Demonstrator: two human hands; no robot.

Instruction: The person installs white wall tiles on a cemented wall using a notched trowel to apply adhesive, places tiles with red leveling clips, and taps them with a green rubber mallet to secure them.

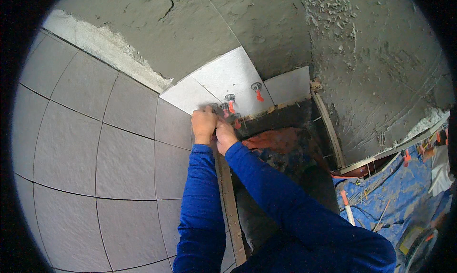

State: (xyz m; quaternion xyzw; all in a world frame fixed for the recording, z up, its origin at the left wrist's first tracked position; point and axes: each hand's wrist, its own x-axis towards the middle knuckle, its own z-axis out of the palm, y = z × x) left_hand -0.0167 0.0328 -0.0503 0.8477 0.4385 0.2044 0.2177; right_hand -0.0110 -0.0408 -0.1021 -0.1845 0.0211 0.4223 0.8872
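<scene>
My left hand (203,124) is closed, its fingertips against the lower edge of the white wall tiles (223,73). A blurred round grey piece shows at those fingertips. Pressed close beside it, my right hand (224,136) is curled shut too; whatever lies in the fingers is hidden. Just right of my hands sit several tile-levelling clips (230,101) with round clear-grey caps and red-orange handles. One more clip (257,91) stands farther right, over a seam between tiles.
Large grey tiles (126,154) cover the surface on the left. Rough grey mortar (181,25) lies beyond the white tiles, and a plastered wall (381,73) rises at right. A narrow strip (227,197) runs below my hands. Blue sheeting (381,211) with tools lies lower right.
</scene>
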